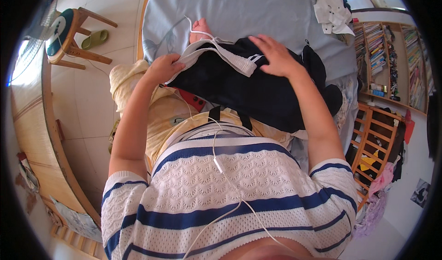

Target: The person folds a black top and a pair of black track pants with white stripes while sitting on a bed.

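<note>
A dark navy drawstring garment (234, 83), probably trousers or shorts, lies across my lap with its pale elastic waistband (238, 63) spread at the top. My left hand (165, 67) pinches the waistband's left end between thumb and fingers. Fingers apart, my right hand (276, 58) rests over the dark cloth beside white stripes, right of the waistband; its palm side is hidden. A white drawstring (190, 25) trails from the waistband past my bare foot (200, 31). Part of a red object with dark round spots (195, 100) shows under the garment.
I sit on a bed with a light blue sheet (276, 11). A white garment (332, 11) lies at the far right. Beyond are bookshelves (386, 59) and a slatted wooden rack (374, 139). On the left floor are a stool (65, 35) and a green slipper (95, 40). An earphone cable (214, 139) crosses my lap.
</note>
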Demonstrator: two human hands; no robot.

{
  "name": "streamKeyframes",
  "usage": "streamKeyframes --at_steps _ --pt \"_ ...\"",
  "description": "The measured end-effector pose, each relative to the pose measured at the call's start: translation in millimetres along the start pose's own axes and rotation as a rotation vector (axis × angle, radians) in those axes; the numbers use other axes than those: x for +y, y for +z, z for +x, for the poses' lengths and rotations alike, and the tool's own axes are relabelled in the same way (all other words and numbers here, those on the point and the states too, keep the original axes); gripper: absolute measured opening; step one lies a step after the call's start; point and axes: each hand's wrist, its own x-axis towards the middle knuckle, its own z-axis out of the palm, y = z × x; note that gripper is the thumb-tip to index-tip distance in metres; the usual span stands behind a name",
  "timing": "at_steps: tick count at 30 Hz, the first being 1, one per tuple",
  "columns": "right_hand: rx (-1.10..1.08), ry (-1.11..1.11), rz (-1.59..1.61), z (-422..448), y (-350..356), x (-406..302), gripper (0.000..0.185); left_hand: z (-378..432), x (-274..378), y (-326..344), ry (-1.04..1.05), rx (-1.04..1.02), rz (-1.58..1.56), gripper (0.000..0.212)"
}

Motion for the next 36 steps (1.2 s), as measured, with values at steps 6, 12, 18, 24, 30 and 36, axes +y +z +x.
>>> streamKeyframes --at_steps 6,12,18,24,30,36 --pt "0.011 -0.132 -0.036 10 42 -38 0.086 -13 9 2 0.009 0.121 -0.004 0.023" --pt "0.324 -0.034 0.299 24 -17 7 0.048 18 21 -16 0.088 0.388 0.240 0.023" --pt "0.660 -0.184 0.221 -13 -182 20 0.041 64 104 -87 0.581 0.952 0.277 0.024" --pt "0.483 -0.052 0.078 -101 -128 -30 0.040 50 76 -10 0.606 0.725 0.367 0.044" --pt "0.105 0.252 0.049 -148 5 -45 0.033 47 37 85 0.409 0.230 0.424 0.035" --pt "0.309 0.182 0.150 -87 -3 -53 0.027 71 82 87 0.501 0.257 0.096 0.017"
